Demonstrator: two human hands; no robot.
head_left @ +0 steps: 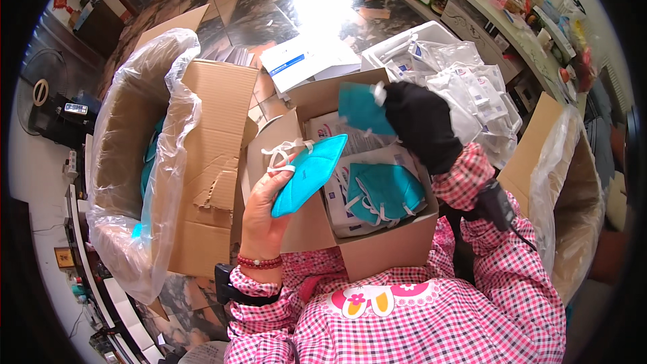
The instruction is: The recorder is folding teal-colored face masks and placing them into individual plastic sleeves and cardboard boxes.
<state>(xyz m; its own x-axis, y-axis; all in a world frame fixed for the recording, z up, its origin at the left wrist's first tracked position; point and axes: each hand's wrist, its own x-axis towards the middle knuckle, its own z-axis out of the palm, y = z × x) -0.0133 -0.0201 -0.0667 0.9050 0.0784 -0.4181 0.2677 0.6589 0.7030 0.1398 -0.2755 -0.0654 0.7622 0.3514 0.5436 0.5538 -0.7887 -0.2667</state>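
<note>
My bare left hand (264, 205) grips a teal folded face mask (311, 174) near its strap end, and the white straps loop over my fingers. In a black glove, my right hand (423, 121) is closed on another teal face mask (366, 109), which is smeared by motion. Both hands are above an open cardboard box (384, 253) close to my lap. Inside it, more teal masks (387, 192) with white straps lie on white printed packets (340, 131). The glove hides part of the box's right side.
A plastic-lined carton (209, 162) stands at left, with teal masks partly visible inside. Beyond the middle box, a white tub (377, 61) overflows with white packets (472, 87). Another lined carton (576, 189) is at right. White paper cartons (306, 64) lie ahead; a cluttered shelf (519, 37) runs along the right.
</note>
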